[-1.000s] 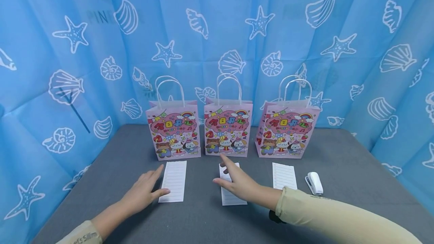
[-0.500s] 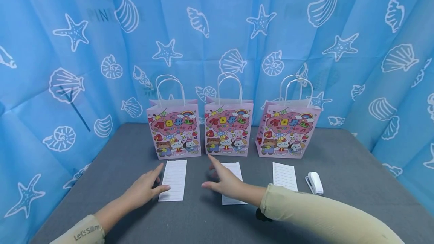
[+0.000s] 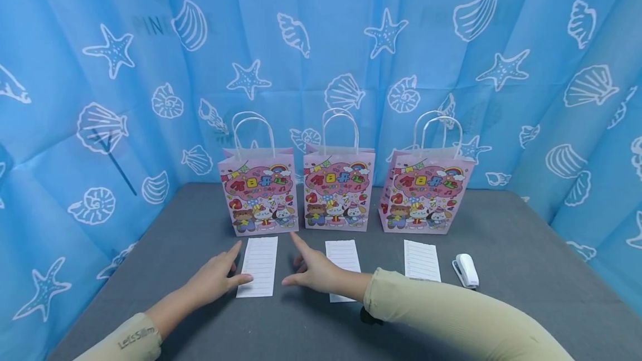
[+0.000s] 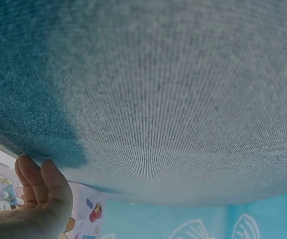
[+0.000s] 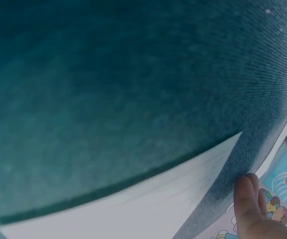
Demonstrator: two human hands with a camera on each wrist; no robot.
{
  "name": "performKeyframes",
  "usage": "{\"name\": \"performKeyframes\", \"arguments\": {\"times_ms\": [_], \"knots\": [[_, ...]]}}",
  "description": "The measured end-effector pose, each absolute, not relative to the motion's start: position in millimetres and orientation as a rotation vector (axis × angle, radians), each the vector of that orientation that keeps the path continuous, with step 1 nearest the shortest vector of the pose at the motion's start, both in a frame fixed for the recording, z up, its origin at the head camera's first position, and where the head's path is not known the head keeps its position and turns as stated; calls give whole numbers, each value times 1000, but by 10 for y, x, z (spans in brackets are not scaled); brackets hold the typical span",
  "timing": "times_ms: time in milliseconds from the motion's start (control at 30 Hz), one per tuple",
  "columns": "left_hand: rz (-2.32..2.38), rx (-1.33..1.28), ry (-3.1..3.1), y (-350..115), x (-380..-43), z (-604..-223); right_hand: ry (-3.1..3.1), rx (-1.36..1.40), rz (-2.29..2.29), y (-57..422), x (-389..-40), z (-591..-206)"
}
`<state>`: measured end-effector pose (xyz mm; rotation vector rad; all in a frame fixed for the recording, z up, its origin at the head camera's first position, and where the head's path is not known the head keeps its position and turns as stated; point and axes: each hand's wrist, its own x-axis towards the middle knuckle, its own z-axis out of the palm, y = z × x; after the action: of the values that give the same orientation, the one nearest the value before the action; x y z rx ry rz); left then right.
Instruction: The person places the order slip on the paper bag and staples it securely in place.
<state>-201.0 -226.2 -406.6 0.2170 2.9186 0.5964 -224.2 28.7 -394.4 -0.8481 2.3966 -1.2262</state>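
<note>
A lined white paper slip (image 3: pixel 261 266) lies flat on the grey table (image 3: pixel 306 327). At its left edge is my left hand (image 3: pixel 213 277), fingers loosely extended and thumb over the paper; whether it touches cannot be told. My right hand (image 3: pixel 318 269) hovers between this slip and a second lined slip (image 3: pixel 345 258), partly covering the second one. Index finger and thumb are spread, with nothing between them. In the right wrist view, a white slip (image 5: pixel 148 204) lies below the right hand (image 5: pixel 257 214). The left wrist view shows the left hand (image 4: pixel 39 199) with bent fingers, holding nothing.
A third lined slip (image 3: pixel 421 261) lies to the right, partly behind the right sleeve (image 3: pixel 451 316). Beside it is a small white stapler (image 3: pixel 466 271). Behind the slips stand three pink paper bags: left (image 3: pixel 258 194), middle (image 3: pixel 338 191), right (image 3: pixel 426 194). A blue curtain (image 3: pixel 321 43) hangs behind.
My right hand has moved left, from over the middle slip into the gap beside the left slip. The left hand has stayed nearly in place. Slips, bags and stapler are unchanged.
</note>
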Motion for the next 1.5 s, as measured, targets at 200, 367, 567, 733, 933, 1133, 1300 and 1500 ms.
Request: {"name": "performKeyframes", "arguments": {"times_ms": [200,367,567,733,933,1133,1300,1500], "knots": [[574,230,2897,-2264,-2024,-4085,2394,-843,-1186,259,-2271,-3947],[612,243,2876,-2298,-2061,-4116,2396,-781,-1121,205,-2340,-3959],[653,255,2852,-2314,-2094,-4137,2424,-728,-943,82,-2444,-3985],[627,258,2842,-2298,-2119,-4132,2448,-703,-830,-8,-2516,-3983],[601,272,2801,-2254,-2168,-4073,2461,-589,-766,-90,-2594,-3955],[584,245,2744,-2244,-2251,-4048,2507,-529,-715,-155,-2629,-3954],[593,231,2715,-2259,-2304,-4039,2546,-505,-671,-191,-2659,-3984],[562,215,2711,-2227,-2316,-4002,2590,-483,-620,-218,-2679,-3992]]}}
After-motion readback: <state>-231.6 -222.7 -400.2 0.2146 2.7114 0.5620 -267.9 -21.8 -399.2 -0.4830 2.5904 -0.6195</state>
